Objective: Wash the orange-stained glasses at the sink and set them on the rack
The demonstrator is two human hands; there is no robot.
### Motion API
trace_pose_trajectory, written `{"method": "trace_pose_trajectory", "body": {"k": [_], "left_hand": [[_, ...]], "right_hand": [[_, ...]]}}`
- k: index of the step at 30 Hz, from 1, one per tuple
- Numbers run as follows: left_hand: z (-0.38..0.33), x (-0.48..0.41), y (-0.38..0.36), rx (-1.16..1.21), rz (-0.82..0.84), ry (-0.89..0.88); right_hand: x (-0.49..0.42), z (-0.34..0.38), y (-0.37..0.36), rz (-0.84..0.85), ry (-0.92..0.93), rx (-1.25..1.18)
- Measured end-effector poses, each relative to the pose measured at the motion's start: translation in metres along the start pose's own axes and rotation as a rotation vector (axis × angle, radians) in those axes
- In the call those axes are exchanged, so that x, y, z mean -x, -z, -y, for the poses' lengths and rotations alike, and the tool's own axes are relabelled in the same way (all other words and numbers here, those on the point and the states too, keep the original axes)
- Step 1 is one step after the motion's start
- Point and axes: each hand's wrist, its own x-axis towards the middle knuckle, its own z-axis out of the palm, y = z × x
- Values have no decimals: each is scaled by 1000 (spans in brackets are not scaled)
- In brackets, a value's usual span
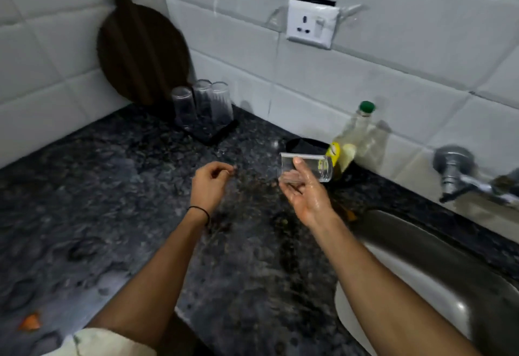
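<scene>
Above the counter (112,215), clear glass (320,168) sideways in right hand (306,198), left hand (209,184) loosely curled, empty.

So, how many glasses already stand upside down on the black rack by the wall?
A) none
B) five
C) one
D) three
D: three glasses stand upside down, close together, on the rack, while the right hand holds one more glass on its side above the counter.
</scene>
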Motion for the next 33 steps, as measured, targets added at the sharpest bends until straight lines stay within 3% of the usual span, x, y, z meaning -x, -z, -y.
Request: {"method": "trace_pose_trajectory", "body": {"k": [5,10,14,17,25,33], "left_hand": [[29,-68,57,-137,-41,14],[61,-132,99,-407,81,-26],[85,-167,116,-691,167,-108],[97,-179,122,-830,313,-31],[112,-177,125,-851,325,-22],[98,-175,117,-808,298,38]], "right_hand": [[-54,-31,-94,35,-7,118],[-117,-63,-168,-15,77,304],[-164,-86,-207,-131,254,564],[-184,-98,-227,-210,411,733],[-198,-120,-241,-262,543,1046],[-193,-119,-240,-141,610,1261]]}}
